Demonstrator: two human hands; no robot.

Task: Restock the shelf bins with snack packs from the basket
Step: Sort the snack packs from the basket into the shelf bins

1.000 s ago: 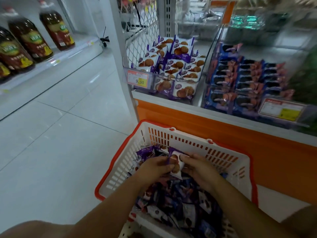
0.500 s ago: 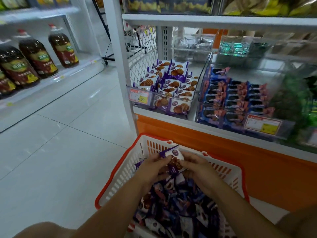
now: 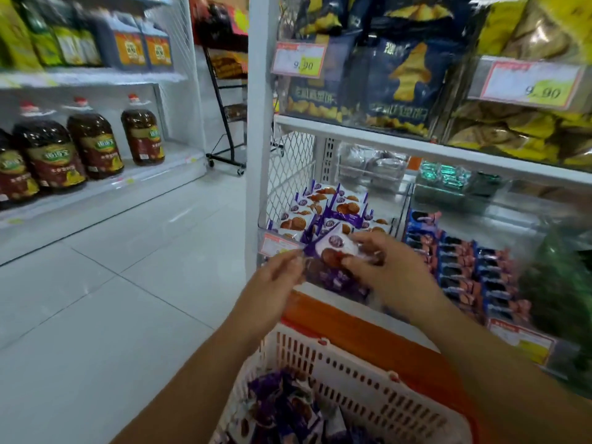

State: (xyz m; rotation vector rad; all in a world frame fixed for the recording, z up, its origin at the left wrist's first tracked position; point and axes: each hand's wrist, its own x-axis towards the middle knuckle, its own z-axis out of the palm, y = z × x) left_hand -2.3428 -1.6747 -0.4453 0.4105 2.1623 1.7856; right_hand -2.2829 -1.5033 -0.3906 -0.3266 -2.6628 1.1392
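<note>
Restocking looks well short of done: the basket (image 3: 352, 363) at six o'clock holds a heap of purple packs (image 3: 282, 408) (count unclear), and the cookie bin (image 3: 268, 230) at twelve is part-filled. Between them a snack pack (image 3: 336, 249) hangs just before the bin, the right hand (image 3: 394, 270) pinching its right edge with curled fingers (image 3: 362, 241). The left hand (image 3: 275, 283) seemingly pinches its left corner.
</note>
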